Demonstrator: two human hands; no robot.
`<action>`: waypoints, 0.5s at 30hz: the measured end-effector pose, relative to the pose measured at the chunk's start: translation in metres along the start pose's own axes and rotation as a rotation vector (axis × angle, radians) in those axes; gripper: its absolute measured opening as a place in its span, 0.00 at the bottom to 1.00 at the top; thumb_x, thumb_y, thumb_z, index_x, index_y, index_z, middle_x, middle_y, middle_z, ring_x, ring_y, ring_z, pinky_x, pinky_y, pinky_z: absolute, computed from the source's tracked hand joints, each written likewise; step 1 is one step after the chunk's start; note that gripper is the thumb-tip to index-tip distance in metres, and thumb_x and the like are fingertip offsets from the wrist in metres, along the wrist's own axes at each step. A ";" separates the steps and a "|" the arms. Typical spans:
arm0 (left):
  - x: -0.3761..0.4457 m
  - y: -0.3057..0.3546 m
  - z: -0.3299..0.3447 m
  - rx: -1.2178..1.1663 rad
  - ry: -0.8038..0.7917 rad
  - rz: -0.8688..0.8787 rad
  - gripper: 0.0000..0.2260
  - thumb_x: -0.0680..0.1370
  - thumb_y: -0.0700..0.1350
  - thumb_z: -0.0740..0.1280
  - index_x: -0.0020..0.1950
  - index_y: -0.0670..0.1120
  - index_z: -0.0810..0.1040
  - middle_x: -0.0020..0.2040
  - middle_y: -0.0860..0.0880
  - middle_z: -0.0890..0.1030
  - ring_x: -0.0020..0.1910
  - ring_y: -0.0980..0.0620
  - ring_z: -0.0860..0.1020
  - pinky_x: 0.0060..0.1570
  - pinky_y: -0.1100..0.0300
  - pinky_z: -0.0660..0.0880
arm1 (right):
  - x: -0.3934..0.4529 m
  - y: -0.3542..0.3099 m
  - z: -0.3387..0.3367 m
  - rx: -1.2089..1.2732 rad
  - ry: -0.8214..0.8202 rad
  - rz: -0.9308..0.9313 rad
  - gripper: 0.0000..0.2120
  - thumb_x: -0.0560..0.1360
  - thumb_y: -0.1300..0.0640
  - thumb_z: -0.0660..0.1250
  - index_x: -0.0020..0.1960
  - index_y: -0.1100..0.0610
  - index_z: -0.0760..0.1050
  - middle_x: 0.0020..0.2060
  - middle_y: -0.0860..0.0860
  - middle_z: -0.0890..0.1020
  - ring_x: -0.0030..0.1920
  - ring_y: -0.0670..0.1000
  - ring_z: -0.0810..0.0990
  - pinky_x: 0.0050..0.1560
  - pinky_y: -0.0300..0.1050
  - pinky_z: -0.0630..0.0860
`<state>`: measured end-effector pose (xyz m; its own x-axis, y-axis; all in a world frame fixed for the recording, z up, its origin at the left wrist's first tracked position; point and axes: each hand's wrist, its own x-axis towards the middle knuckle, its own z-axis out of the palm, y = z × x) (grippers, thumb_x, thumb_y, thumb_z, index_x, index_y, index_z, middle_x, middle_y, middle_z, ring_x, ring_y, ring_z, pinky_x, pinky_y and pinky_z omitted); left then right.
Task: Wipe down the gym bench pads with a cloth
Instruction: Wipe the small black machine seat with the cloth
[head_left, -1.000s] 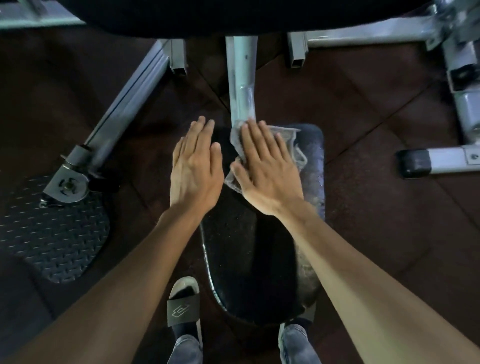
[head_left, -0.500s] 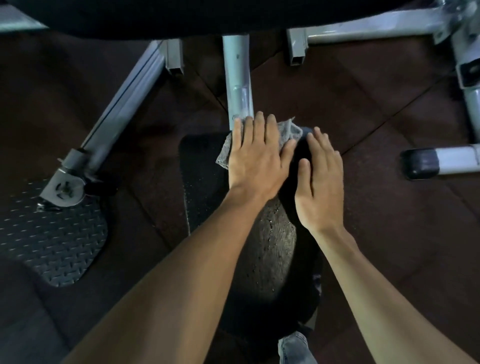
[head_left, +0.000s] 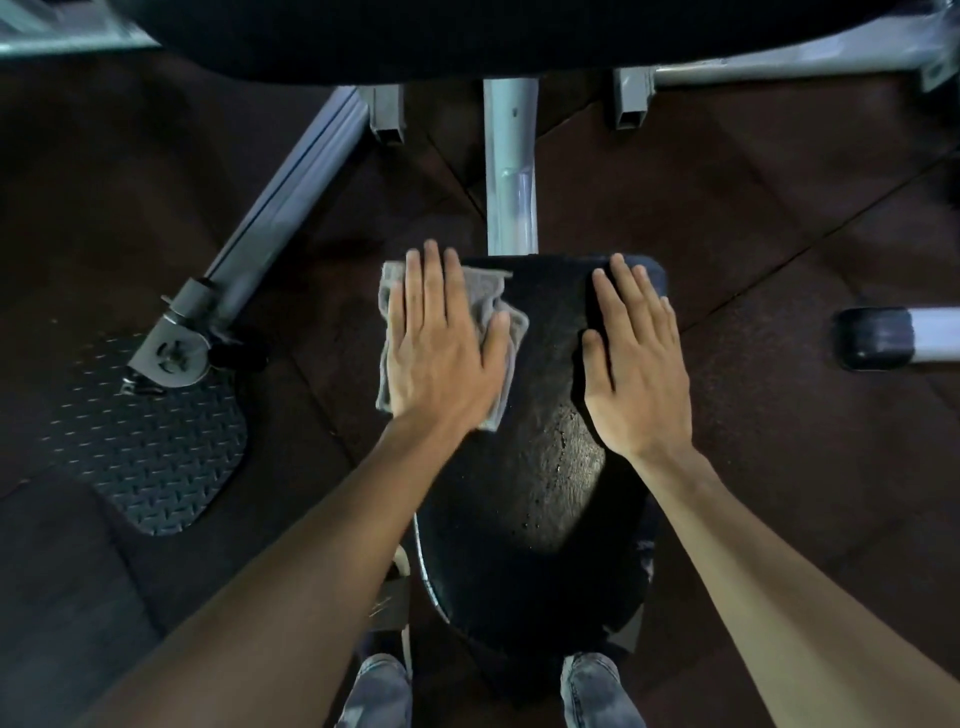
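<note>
A black seat pad (head_left: 530, 493) lies below me, its surface speckled with wet drops. My left hand (head_left: 441, 343) presses flat on a grey cloth (head_left: 493, 306) at the pad's far left corner, fingers straight; the cloth hangs a little over the left edge. My right hand (head_left: 631, 364) rests flat on the bare pad at its far right side, fingers straight, holding nothing. A second black pad (head_left: 467, 36) spans the top of the view.
A grey metal post (head_left: 510, 171) runs from the seat's far edge toward the upper pad. A slanted frame bar (head_left: 280, 208) ends above a ribbed black footplate (head_left: 150, 441) at left. A capped tube (head_left: 878, 338) juts in at right. My knees (head_left: 379, 691) flank the seat.
The cloth passed from under my right hand to under my left. My left hand then slid it from the pad's far middle to the far left corner; my right hand moved to the right side.
</note>
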<state>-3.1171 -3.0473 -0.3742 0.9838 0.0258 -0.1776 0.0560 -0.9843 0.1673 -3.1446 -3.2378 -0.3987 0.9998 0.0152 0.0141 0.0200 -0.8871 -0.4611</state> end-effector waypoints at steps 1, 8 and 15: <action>0.019 0.008 0.002 0.041 0.000 -0.020 0.35 0.83 0.61 0.43 0.83 0.39 0.51 0.84 0.40 0.53 0.83 0.43 0.50 0.82 0.46 0.47 | 0.000 0.001 0.001 0.014 0.004 0.001 0.25 0.85 0.54 0.52 0.82 0.55 0.57 0.82 0.50 0.57 0.82 0.48 0.50 0.82 0.51 0.48; 0.033 0.090 0.020 0.043 0.024 0.166 0.30 0.86 0.56 0.41 0.81 0.39 0.60 0.81 0.39 0.61 0.81 0.44 0.59 0.81 0.47 0.52 | 0.000 0.006 0.002 0.202 0.043 0.028 0.25 0.85 0.57 0.51 0.82 0.58 0.57 0.81 0.51 0.59 0.82 0.45 0.51 0.82 0.48 0.47; -0.052 0.023 0.026 -0.012 0.049 -0.066 0.31 0.86 0.57 0.43 0.84 0.40 0.46 0.84 0.41 0.46 0.84 0.46 0.45 0.82 0.48 0.44 | -0.001 0.005 -0.001 0.073 0.002 -0.025 0.27 0.85 0.55 0.49 0.82 0.59 0.53 0.83 0.53 0.54 0.82 0.50 0.48 0.82 0.50 0.45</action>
<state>-3.1716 -3.0758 -0.3859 0.9850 0.0989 -0.1412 0.1224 -0.9780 0.1688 -3.1454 -3.2424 -0.4000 0.9990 0.0362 0.0278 0.0454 -0.8507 -0.5237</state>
